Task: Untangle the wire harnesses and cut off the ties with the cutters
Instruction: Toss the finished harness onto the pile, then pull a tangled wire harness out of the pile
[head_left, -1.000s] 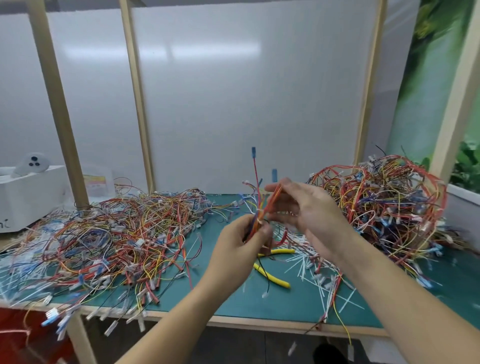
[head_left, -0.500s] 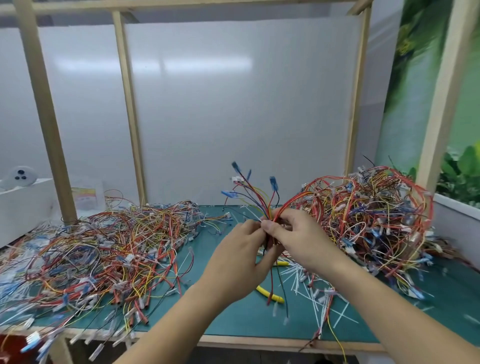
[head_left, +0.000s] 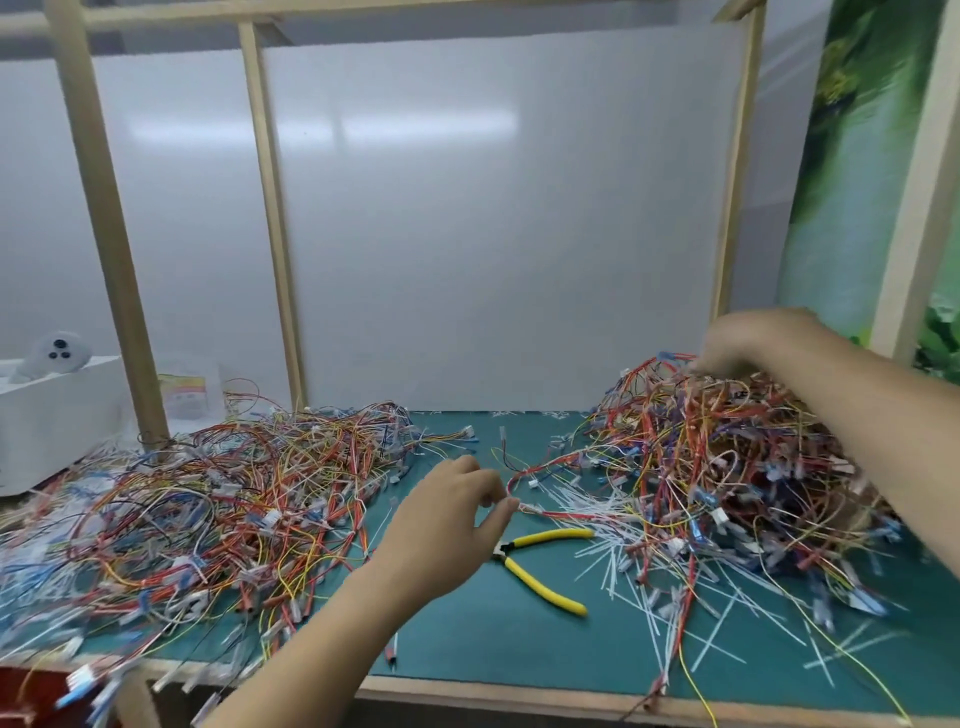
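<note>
My left hand (head_left: 447, 519) hovers over the middle of the green mat, thumb and forefinger pinched at the end of a thin red wire harness (head_left: 561, 515) that trails right along the mat. My right hand (head_left: 748, 343), blurred, reaches onto the top of the tall tangled wire pile (head_left: 727, 467) at the right, its fingers curled down into the wires. The yellow-handled cutters (head_left: 540, 571) lie open on the mat just right of my left hand, held by neither hand. Cut white ties (head_left: 613, 561) are strewn beside them.
A wide, flatter pile of wire harnesses (head_left: 208, 499) covers the left of the table and hangs over its front edge (head_left: 519, 699). A white box (head_left: 47, 410) stands at the far left. Wooden frame posts (head_left: 111, 249) and a white panel close off the back.
Both hands held one wire bundle together in front of me. They have separated: my right hand went up and right onto the tangled pile, my left sank toward the mat, and the bundle is gone.
</note>
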